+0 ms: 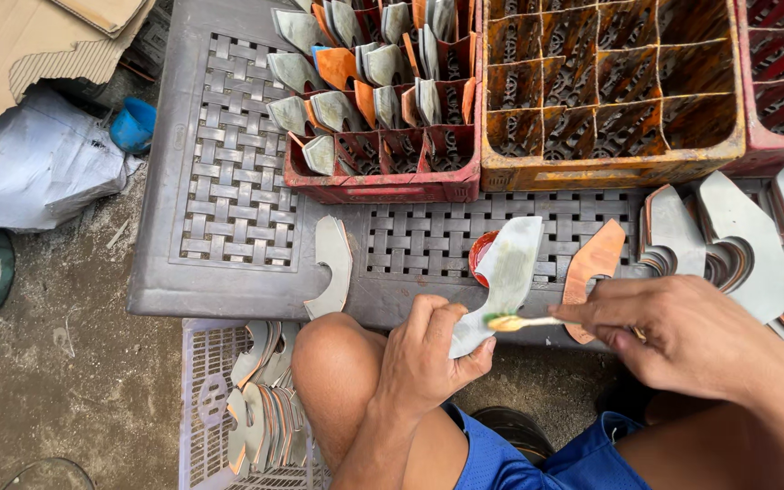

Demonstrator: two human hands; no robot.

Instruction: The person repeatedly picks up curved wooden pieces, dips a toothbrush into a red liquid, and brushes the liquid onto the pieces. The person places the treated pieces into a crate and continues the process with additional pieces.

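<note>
My left grip (428, 354) pinches the lower end of a pale grey curved leather cutout (501, 277), just in front of the grey woven plastic desk (238, 181). My right grip (673, 331) is closed on a thin yellow-bristled brush (524, 322), whose tip touches the cutout near the small red glue pot (481, 254) on that desk.

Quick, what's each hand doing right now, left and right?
Left hand: closed on a pale grey curved flat cut-out piece, holding it up.
Right hand: closed on a thin brush with a yellowish tip, which touches that piece.
</note>
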